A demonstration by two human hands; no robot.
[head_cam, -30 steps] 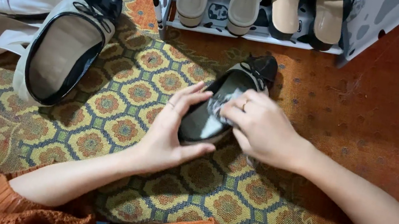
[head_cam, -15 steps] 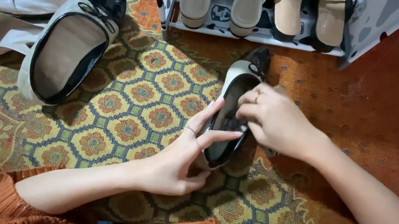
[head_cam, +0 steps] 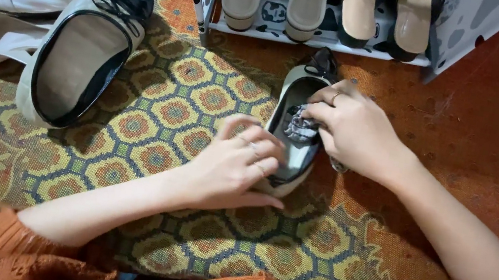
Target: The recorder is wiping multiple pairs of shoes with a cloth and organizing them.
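While my left hand point(head_cam: 233, 171) steadies the heel end of the cream flat point(head_cam: 296, 124), fingers curled over its rim, my right hand point(head_cam: 350, 134) pinches a crumpled grey cloth point(head_cam: 300, 128) inside it. Change noted: half a second ago the shoe was tilted up on edge; it now lies sole-down on the rug point(head_cam: 152, 109), near the far edge below the shoe rack point(head_cam: 322, 40), so wiping has moved to the insole. Count: two cream flats, mate point(head_cam: 74, 65) at left; two white slingbacks point(head_cam: 4, 18); four shoes racked.

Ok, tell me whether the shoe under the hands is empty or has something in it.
Not empty. The right hand presses a crumpled grey cloth inside the shoe; the left hand steadies its heel.
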